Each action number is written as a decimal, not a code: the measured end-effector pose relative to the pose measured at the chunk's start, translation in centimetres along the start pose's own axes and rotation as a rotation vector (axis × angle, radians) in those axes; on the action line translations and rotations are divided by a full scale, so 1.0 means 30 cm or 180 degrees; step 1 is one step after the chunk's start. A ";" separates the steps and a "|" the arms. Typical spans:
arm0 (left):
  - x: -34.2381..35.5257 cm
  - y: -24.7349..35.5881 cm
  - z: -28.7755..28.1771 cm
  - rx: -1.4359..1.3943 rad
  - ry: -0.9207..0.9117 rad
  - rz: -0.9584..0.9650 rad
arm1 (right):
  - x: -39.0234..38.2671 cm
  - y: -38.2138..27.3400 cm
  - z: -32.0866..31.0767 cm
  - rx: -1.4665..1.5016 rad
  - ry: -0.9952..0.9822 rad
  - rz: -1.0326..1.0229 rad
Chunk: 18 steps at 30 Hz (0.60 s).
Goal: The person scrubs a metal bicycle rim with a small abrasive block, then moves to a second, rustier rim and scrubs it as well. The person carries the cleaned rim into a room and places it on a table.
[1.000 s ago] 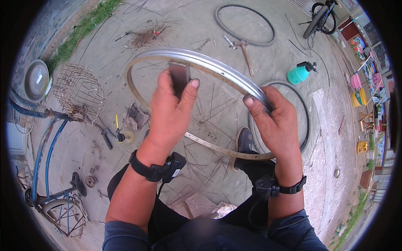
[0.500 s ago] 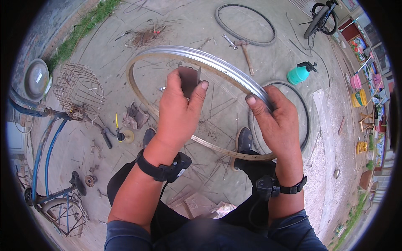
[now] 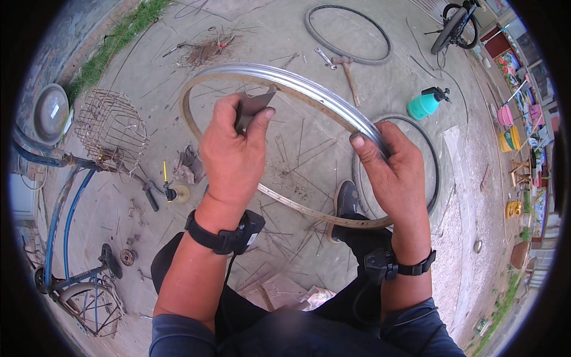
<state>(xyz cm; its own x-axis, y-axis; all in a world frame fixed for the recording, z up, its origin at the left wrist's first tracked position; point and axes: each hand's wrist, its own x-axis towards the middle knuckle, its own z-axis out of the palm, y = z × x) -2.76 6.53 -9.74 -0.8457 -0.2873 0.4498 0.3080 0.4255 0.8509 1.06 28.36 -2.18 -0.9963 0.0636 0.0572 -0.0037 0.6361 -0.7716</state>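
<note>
Bare bicycle wheel rim (image 3: 309,89), held above the concrete ground. Right hand (image 3: 395,172) is clamped on its right arc; left hand (image 3: 235,152) pinches a small dark abrasive sheet (image 3: 253,106) against its far edge. Likely light, stiff, smooth metal; best gripped across the channel.

Shiny metal rim (image 3: 309,89), rough concrete ground (image 3: 380,83)

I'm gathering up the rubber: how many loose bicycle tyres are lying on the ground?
2. One tyre lies at the top, beside the hammer; the other tyre lies at right, partly behind the right hand. More may be hidden.
</note>
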 end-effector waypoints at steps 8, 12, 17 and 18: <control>0.041 -0.006 -0.035 0.0790 0.0049 0.0998 | 0.003 0.007 -0.003 0.0016 -0.0025 0.0005; 0.042 -0.007 -0.028 0.0750 0.0039 0.1018 | 0.003 0.005 -0.005 -0.0038 -0.0010 -0.0019; 0.045 0.004 -0.022 0.0759 0.0031 0.1142 | 0.009 0.021 0.006 -0.0015 0.0268 -0.0197; 0.044 0.003 -0.022 0.0744 0.0031 0.1139 | 0.010 0.022 0.006 -0.0028 0.0272 -0.0202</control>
<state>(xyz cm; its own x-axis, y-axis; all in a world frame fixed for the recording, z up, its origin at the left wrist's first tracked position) -3.58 5.62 -8.88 -0.6989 -0.0938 0.7090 0.4734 0.6825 0.5569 0.76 28.65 -2.79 -0.9832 0.0881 0.1598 -0.0653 0.6476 -0.7592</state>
